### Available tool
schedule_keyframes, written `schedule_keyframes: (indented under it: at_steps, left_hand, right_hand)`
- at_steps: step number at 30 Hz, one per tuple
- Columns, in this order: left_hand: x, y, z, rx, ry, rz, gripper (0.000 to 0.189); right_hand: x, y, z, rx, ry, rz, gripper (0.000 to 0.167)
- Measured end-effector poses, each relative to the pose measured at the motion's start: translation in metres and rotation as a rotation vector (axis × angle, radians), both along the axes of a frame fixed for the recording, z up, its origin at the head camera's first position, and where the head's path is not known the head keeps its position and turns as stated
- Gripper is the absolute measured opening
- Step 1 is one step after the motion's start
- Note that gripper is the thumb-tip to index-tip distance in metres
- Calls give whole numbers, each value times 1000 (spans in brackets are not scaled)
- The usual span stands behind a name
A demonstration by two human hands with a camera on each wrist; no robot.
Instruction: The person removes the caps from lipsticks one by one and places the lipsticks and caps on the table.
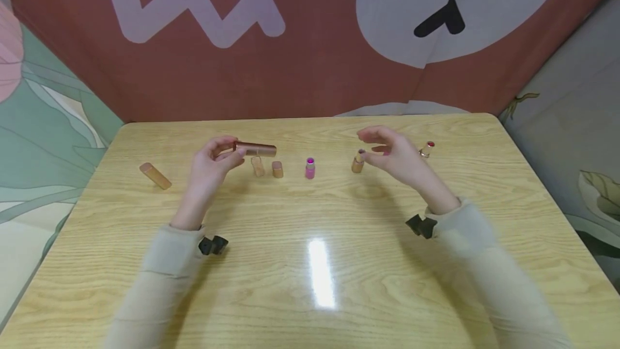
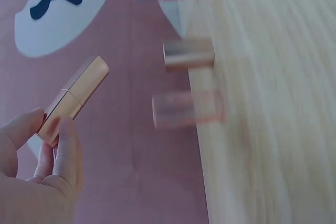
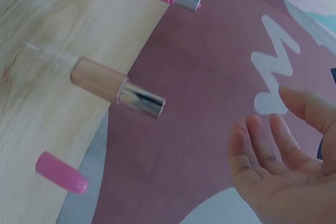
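My left hand (image 1: 208, 168) pinches a shiny copper lipstick tube (image 1: 255, 148) by one end, between thumb and fingers. A thin seam runs round the tube in the left wrist view. Beneath it on the table stand a see-through pinkish cap (image 1: 258, 166) and a short copper piece (image 1: 277, 169). My right hand (image 3: 289, 171) is empty, its fingers loosely bent and apart from the thumb. Nearest to it stands an uncapped lipstick base (image 3: 100, 80) with a silvery collar. A pink cap (image 3: 60, 172) stands beyond, mostly hidden behind the right hand in the head view.
Between the hands stands a pink lipstick base (image 1: 310, 169) with a silver collar. An orange-gold tube (image 1: 155, 175) lies at the left. A lipstick with a red tip (image 1: 427, 148) is right of the right hand. A reddish cloth (image 1: 310, 79) hangs behind the wooden table (image 1: 271, 284).
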State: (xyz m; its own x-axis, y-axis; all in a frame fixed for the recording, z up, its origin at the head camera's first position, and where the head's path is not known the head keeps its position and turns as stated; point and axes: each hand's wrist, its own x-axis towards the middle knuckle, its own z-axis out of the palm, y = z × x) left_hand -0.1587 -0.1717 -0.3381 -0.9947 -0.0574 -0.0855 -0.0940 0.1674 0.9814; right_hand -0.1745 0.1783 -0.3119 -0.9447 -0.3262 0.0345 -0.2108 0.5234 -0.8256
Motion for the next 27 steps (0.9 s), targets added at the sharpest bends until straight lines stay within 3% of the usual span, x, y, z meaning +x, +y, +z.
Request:
schedule_keyframes:
  at_steps: [12, 27]
  left_hand:
    - [2, 39, -11, 29, -65, -164, 45]
    - [5, 67, -14, -31, -54, -255, 42]
  right_hand:
    - [3, -23, -11, 32, -13, 76, 41]
    - [9, -44, -26, 98, -28, 144, 42]
